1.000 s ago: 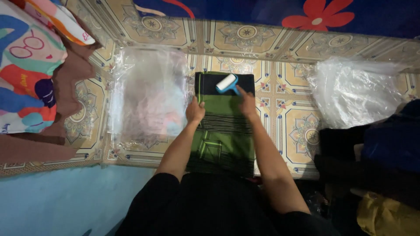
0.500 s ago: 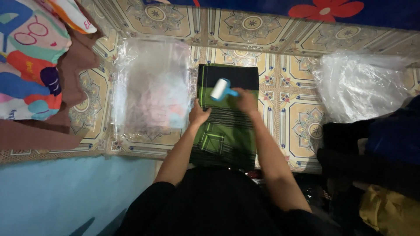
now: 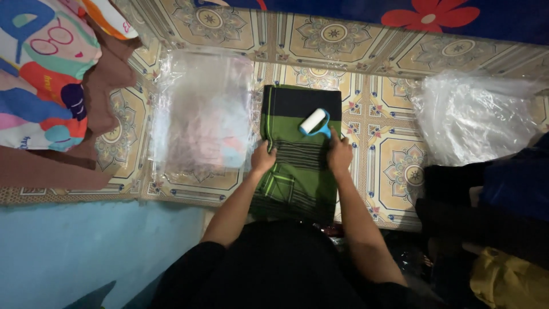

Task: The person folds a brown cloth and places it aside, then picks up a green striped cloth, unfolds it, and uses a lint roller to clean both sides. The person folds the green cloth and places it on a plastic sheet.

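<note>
A folded green cloth with black stripes (image 3: 297,154) lies on the patterned tile floor in front of me. My right hand (image 3: 338,153) grips the blue handle of a lint roller (image 3: 314,122), whose white roll rests on the cloth's upper part. My left hand (image 3: 263,158) presses flat on the cloth's left edge.
A clear plastic bag with folded cloth inside (image 3: 203,117) lies left of the green cloth. A crumpled clear plastic bag (image 3: 477,114) sits at the right. Colourful printed fabric (image 3: 40,74) is at the far left, dark clothes (image 3: 497,200) at the right.
The lint roller has moved down the cloth toward me, with my right hand drawing it back. My left hand stays on the cloth's left edge.
</note>
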